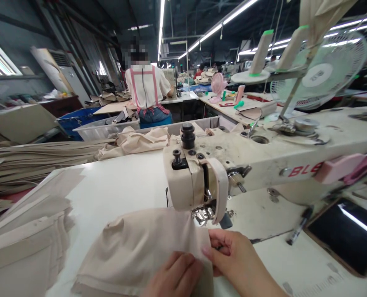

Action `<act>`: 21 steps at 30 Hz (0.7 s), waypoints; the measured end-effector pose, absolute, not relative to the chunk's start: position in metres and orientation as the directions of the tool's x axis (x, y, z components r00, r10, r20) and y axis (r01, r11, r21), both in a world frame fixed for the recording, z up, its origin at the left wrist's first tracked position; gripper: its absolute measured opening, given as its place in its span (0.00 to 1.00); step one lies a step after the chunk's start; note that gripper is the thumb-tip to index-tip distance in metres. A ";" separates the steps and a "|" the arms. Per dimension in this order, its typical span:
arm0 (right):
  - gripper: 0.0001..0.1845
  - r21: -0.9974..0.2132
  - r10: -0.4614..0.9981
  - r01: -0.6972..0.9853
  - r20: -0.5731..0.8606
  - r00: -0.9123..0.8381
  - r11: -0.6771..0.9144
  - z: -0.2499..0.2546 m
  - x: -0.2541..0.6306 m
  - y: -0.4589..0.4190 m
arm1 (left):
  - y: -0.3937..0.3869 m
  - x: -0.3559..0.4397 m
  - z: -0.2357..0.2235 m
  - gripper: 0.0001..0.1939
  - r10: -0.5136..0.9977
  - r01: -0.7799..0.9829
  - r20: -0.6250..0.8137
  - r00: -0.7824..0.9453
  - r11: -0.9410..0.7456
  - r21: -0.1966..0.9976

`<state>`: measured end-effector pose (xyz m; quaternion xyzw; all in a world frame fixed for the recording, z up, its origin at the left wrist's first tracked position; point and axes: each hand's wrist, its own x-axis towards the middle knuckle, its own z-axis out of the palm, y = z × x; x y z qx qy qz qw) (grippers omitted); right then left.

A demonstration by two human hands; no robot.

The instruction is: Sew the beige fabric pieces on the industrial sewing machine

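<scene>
From head height, the single view faces forward and down, close over the cloth and the sewing machine, ceiling lights running far beyond.

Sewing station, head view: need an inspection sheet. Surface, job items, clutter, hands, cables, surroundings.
Surface: white tabletop, with a stack of fabric pieces at its left.
Job's things: beige fabric, wrinkled, in front of the sewing machine; whether it lies under the presser foot, cannot tell.
Clutter: marker and dark-screened device right of the hands.
Left hand: fingers bent, on the fabric.
Right hand: pinches the fabric's right edge.
Cables: thin lines above the thread cones; thread or cable, cannot tell.
Surroundings: co-worker ahead, back turned; large fan behind the machine.
</scene>
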<state>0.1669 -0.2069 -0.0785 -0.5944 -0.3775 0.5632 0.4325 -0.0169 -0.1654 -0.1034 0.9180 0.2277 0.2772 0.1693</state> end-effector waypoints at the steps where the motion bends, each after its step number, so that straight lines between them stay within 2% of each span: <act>1: 0.10 -0.940 0.936 -0.046 -0.342 0.079 -0.339 -0.080 0.167 -0.207 | -0.159 -0.015 -0.098 0.12 0.534 0.297 0.416 0.736 -0.807 0.511; 4: 0.12 -0.934 0.938 -0.102 -0.346 0.023 -0.342 -0.084 0.169 -0.208 | -0.136 -0.003 -0.075 0.12 0.641 0.310 0.256 0.724 -0.633 0.709; 8: 0.12 -0.939 0.948 -0.137 -0.318 -0.003 -0.315 -0.084 0.170 -0.207 | -0.117 0.016 -0.054 0.06 0.675 0.434 -0.012 0.738 -0.460 0.775; 10: 0.10 -0.947 0.952 -0.108 -0.305 -0.004 -0.304 -0.084 0.170 -0.205 | -0.114 0.020 -0.052 0.06 0.698 0.469 -0.062 0.713 -0.409 0.783; 15: 0.11 -0.957 0.956 -0.012 -0.290 0.039 -0.290 -0.091 0.169 -0.209 | -0.112 0.019 -0.063 0.08 0.718 0.475 -0.075 0.692 -0.375 0.796; 16: 0.15 -0.965 0.967 0.080 -0.241 0.085 -0.248 -0.094 0.169 -0.211 | -0.112 0.020 -0.065 0.08 0.743 0.496 -0.072 0.665 -0.368 0.786; 18: 0.26 -0.911 0.988 0.408 0.001 0.155 -0.063 -0.098 0.169 -0.217 | -0.111 0.023 -0.068 0.07 0.797 0.542 -0.064 0.601 -0.347 0.766; 20: 0.29 -0.643 0.949 0.744 0.312 0.038 0.182 -0.100 0.170 -0.220 | -0.111 0.027 -0.069 0.07 0.829 0.573 -0.075 0.554 -0.314 0.757; 21: 0.28 -0.483 0.911 0.828 0.405 -0.076 0.284 -0.101 0.170 -0.221 | -0.111 0.028 -0.069 0.07 0.835 0.583 -0.092 0.542 -0.294 0.758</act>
